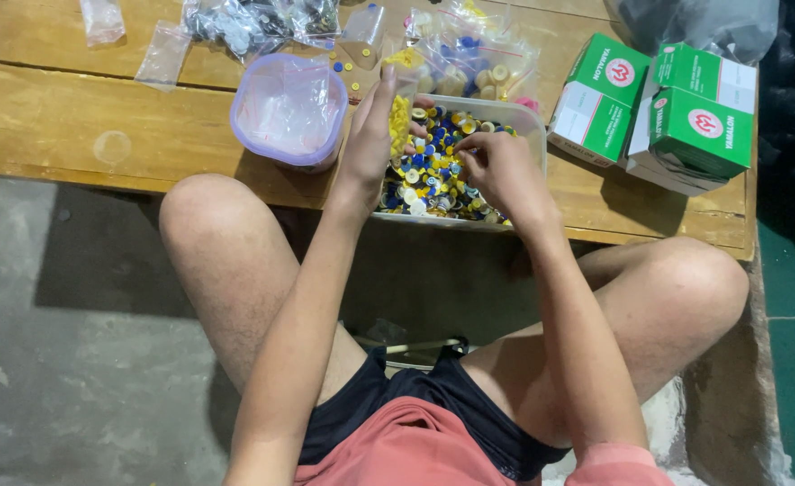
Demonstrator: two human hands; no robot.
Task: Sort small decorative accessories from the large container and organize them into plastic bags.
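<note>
left hand (372, 135) raised, right hand (496, 166) pinching

Yellow, blue and white caps (433, 175); lilac-rimmed tub (288, 110); green-and-white boxes (699, 121).

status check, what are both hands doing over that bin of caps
Left hand holds a small clear bag of yellow caps upright. Right hand pinches in the white bin of mixed caps. Nothing blocking.

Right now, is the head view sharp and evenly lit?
Head view: mostly sharp, the hands slightly soft; light uneven, bright on the wooden table, dark shadow beneath it; mild glare on the plastic bags; the frame's right edge falls into darkness.
</note>
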